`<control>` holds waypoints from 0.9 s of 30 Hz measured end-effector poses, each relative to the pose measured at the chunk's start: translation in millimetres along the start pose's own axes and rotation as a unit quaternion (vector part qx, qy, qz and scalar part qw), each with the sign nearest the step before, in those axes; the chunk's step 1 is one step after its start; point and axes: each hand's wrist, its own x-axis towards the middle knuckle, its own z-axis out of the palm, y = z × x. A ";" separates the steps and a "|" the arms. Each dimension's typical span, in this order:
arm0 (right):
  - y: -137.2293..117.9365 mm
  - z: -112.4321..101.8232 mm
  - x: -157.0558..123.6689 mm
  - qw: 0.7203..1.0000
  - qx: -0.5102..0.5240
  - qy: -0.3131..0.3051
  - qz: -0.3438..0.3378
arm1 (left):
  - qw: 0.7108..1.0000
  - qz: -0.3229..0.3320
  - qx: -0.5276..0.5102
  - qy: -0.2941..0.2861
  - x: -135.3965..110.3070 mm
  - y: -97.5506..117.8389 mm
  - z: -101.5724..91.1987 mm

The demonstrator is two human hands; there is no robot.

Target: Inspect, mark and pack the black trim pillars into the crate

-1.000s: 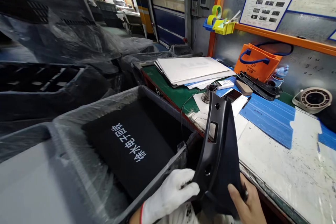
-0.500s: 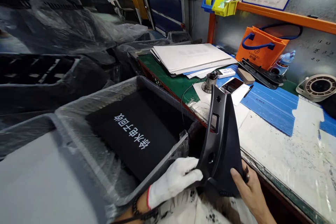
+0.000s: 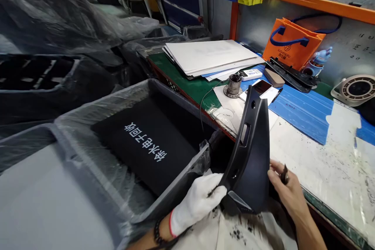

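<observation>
My left hand (image 3: pixel 197 199), in a white glove with a red cuff, is closed on the lower left edge of a black plastic trim panel (image 3: pixel 253 160). The panel stands upright and slightly tilted above my lap. Along its curved left flange run a slot and two round holes. My right hand (image 3: pixel 288 189) is bare, with thumb and fingertips at the panel's right edge. Between its fingers it grips a small dark pointed tool (image 3: pixel 284 174), whose kind I cannot make out. The fingers behind the panel are hidden.
Left of me stands a grey plastic-lined crate (image 3: pixel 96 187) holding a black board (image 3: pixel 140 140) with white characters. On the workbench (image 3: pixel 316 164) lie a stack of white sheets (image 3: pixel 211 56), a grimy metal cup (image 3: pixel 233 85), a phone (image 3: pixel 261 87) and an orange bag (image 3: pixel 290 47).
The panel has turned, showing more of its smooth right face. My right hand has shifted outward to the right along its edge, and the dark tool shows more. The view has tilted down slightly.
</observation>
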 end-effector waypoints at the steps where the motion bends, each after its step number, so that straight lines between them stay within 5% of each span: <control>1: -3.9 -4.7 4.7 1.000 -0.012 0.016 0.005 | 1.000 0.007 0.001 0.002 -1.9 -0.7 2.6; 5: -23.0 -13.3 24.9 0.995 -0.068 0.066 -0.018 | 0.999 0.027 0.021 0.000 -8.6 -4.8 9.7; 12: -33.7 1.2 52.9 0.980 -0.165 0.099 -0.059 | 0.994 0.089 0.058 -0.023 -13.2 -2.1 6.8; 20: -30.1 -26.7 61.0 0.938 -0.206 0.262 -0.093 | 0.996 0.067 0.050 -0.007 -14.4 -5.8 9.0; 27: -34.1 -29.4 37.5 0.952 -0.201 0.204 -0.111 | 1.000 -0.007 -0.006 0.028 -9.5 -6.5 5.5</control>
